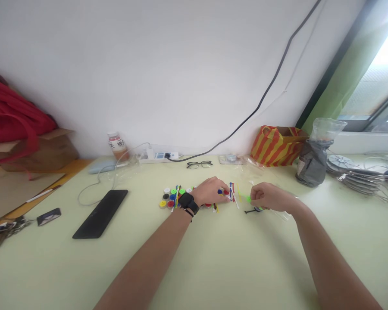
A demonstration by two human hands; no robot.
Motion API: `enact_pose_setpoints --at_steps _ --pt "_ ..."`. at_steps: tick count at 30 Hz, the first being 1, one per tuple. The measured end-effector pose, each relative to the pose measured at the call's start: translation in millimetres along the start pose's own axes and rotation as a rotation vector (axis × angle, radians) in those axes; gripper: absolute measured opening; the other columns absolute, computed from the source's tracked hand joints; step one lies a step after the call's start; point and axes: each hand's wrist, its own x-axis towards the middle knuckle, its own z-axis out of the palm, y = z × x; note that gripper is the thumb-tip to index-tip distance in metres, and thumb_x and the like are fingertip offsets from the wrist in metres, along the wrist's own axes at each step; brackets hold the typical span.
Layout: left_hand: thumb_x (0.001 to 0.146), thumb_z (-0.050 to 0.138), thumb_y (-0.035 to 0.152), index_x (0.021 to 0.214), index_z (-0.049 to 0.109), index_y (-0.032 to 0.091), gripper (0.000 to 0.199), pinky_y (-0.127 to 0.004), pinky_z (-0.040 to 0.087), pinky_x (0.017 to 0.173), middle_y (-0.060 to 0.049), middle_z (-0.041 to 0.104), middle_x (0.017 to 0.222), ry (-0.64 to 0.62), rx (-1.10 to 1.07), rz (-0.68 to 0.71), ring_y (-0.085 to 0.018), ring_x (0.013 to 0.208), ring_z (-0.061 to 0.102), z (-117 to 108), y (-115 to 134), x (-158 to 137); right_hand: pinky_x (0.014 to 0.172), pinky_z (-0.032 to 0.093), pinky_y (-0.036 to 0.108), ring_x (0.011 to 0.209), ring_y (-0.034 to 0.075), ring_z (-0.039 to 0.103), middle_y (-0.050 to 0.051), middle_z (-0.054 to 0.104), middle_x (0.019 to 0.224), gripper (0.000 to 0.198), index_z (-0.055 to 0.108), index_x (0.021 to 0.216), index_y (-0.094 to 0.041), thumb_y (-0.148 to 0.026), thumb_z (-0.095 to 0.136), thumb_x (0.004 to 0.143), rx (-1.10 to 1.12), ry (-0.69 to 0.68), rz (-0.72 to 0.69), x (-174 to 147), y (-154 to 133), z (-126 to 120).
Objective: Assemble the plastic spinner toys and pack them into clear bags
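My left hand (211,190), with a black smartwatch (187,200) on its wrist, bends over a cluster of small coloured round pieces. Its fingers curl in at the right end of the cluster, by a red and a blue piece; what they grip is partly hidden. Thin coloured sticks (232,192) in blue, red and white stand just past those fingertips. My right hand (267,196) is closed in a pinch, a small bright green piece (248,199) showing at its fingertips. A black stick (251,211) lies under it, beside a partly covered round piece.
At the left lie a black phone-like slab (101,214), a card (48,216) and keys. Eyeglasses (199,164), a power strip (158,158) and a bottle (117,146) are along the wall. A striped bag (274,145), a grey bag (311,163) and stacked discs (358,176) stand right.
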Motion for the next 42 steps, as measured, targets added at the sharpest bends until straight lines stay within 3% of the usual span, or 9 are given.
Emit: enact_pose_setpoints --at_steps 4,8,18,21,26,30,34,38,42 --pt "0.081 0.075 0.047 0.110 0.077 0.024 0.037 -0.033 0.049 0.091 -0.007 0.076 0.112 0.021 0.018 -0.027 -0.029 0.113 0.064 -6.2 0.7 -1.7 0.055 0.044 0.026 0.064 0.016 0.061 0.002 0.068 0.075 0.023 0.063 0.096 -0.022 -0.027 0.067 0.074 0.186 0.062 -0.080 1.7 1.6 3.1" --pt "0.075 0.081 0.052 0.113 0.075 0.025 0.047 -0.032 0.050 0.090 -0.007 0.074 0.118 0.015 0.010 -0.074 -0.029 0.115 0.064 -17.0 -3.6 -5.4 0.061 0.046 0.027 0.074 0.017 0.062 0.002 0.065 0.082 0.036 0.063 0.116 -0.023 -0.031 0.065 0.082 0.229 0.152 -0.183 3.4 -0.2 6.0" --pt "0.072 0.083 0.046 0.102 0.078 0.021 0.040 -0.029 0.051 0.075 -0.008 0.076 0.111 -0.049 -0.040 -0.150 -0.027 0.101 0.069 -18.1 -9.8 -6.1 0.062 0.047 0.029 0.066 0.015 0.057 0.000 0.061 0.078 0.032 0.060 0.111 -0.020 -0.037 0.063 0.085 0.308 0.197 -0.163 10.7 -14.0 17.0" --pt "0.072 0.083 0.045 0.111 0.077 0.021 0.046 -0.030 0.052 0.079 -0.009 0.075 0.117 -0.043 -0.073 -0.134 -0.027 0.104 0.070 -19.4 -11.0 -6.6 0.062 0.046 0.029 0.064 0.014 0.057 0.001 0.063 0.078 0.027 0.061 0.107 -0.020 -0.037 0.062 0.087 0.318 0.222 -0.191 13.4 -18.0 20.5" --pt "0.082 0.077 0.046 0.121 0.070 0.022 0.046 -0.033 0.054 0.092 -0.008 0.072 0.124 0.117 -0.296 0.032 -0.024 0.110 0.069 -21.7 -1.1 -3.4 0.062 0.048 0.030 0.062 0.015 0.059 -0.001 0.064 0.072 0.026 0.057 0.104 -0.021 -0.037 0.064 0.086 0.479 0.271 -0.288 19.4 -29.2 32.8" --pt "0.088 0.073 0.042 0.115 0.066 0.018 0.037 -0.032 0.058 0.084 -0.010 0.075 0.108 0.184 -0.563 0.109 -0.020 0.092 0.073 -17.8 15.3 2.4 0.065 0.051 0.031 0.065 0.017 0.065 -0.001 0.066 0.069 0.024 0.055 0.097 -0.022 -0.035 0.069 0.081 0.651 0.323 -0.313 19.4 -39.8 40.0" --pt "0.088 0.071 0.032 0.120 0.065 0.020 0.035 -0.030 0.058 0.081 -0.006 0.074 0.101 0.267 -0.576 0.130 -0.017 0.084 0.071 -16.9 25.3 4.7 0.067 0.053 0.033 0.066 0.018 0.065 0.001 0.069 0.069 0.016 0.060 0.091 -0.021 -0.027 0.063 0.077 0.708 0.344 -0.322 16.5 -41.5 39.0" --pt "0.088 0.066 0.025 0.102 0.069 0.017 0.017 -0.027 0.056 0.077 -0.005 0.074 0.097 0.255 -0.503 0.168 -0.014 0.077 0.069 -19.7 29.1 3.8 0.067 0.051 0.032 0.065 0.017 0.064 0.001 0.068 0.067 0.009 0.057 0.083 -0.021 -0.024 0.060 0.076 0.698 0.287 -0.335 16.8 -38.6 37.5" --pt "0.081 0.066 0.021 0.084 0.062 0.017 0.006 -0.024 0.051 0.066 0.000 0.068 0.079 0.214 -0.454 0.200 -0.013 0.070 0.063 -18.7 32.5 1.9 0.062 0.042 0.029 0.063 0.014 0.056 -0.002 0.061 0.068 0.006 0.057 0.080 -0.020 -0.024 0.055 0.077 0.531 0.353 -0.328 19.9 -38.8 41.1"
